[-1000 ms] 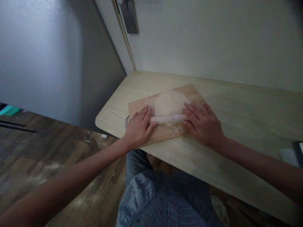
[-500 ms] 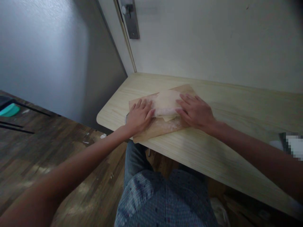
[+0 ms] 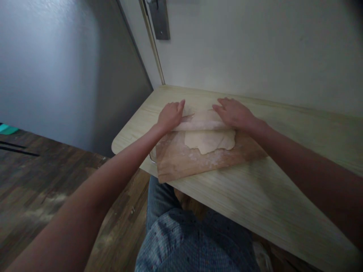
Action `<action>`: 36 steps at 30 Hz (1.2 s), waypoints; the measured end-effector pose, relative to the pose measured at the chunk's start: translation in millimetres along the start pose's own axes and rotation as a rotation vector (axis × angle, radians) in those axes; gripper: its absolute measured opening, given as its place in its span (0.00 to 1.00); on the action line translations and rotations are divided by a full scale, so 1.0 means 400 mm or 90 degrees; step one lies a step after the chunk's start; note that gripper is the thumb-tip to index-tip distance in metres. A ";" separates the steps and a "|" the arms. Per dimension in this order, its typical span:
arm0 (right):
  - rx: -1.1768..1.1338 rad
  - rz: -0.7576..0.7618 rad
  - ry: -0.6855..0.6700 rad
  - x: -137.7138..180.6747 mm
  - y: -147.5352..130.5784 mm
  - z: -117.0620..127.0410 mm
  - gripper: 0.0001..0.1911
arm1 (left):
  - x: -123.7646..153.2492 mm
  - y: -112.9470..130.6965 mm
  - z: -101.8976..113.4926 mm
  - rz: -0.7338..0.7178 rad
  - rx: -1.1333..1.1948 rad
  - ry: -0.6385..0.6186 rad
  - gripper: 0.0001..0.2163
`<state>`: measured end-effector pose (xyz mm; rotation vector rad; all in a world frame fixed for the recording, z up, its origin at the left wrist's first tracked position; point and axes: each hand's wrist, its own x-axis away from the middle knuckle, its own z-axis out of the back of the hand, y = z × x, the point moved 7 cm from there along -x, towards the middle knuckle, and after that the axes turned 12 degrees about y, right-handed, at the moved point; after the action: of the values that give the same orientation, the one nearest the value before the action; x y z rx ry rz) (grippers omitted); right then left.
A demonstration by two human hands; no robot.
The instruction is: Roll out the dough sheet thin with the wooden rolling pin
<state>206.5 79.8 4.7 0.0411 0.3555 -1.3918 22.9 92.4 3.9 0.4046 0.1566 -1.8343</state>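
Note:
A pale, floured rolling pin [image 3: 202,125] lies across a sheet of dough [image 3: 211,140]. The dough has an uneven near edge, and its far part is partly hidden by the pin and my hands. Beneath it is a wooden cutting board [image 3: 172,162] dusted with flour, with a metal handle [image 3: 153,158] at its left end. My left hand [image 3: 171,113] is over the pin's left end, fingers curving past it. Over the right end bears my right hand [image 3: 234,112], thumb and fingers pointing inward. Both hands blur slightly.
The board rests on a light wooden table [image 3: 283,189], close to its near edge. A pale wall [image 3: 255,56] rises behind. On the left stands a grey glossy panel [image 3: 51,68]. My legs [image 3: 163,196] are under the table edge.
Both hands and the rolling pin have moved away from me across the dough. More of the dough's near side and the board now shows. The view has tilted slightly.

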 end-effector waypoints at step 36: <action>0.091 -0.064 0.100 0.127 -0.035 0.066 0.22 | 0.121 0.030 0.067 0.078 -0.035 0.048 0.20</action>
<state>205.7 22.4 18.6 0.2541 0.3912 -1.5169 17.2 36.6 12.9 0.4359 0.2284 -1.6909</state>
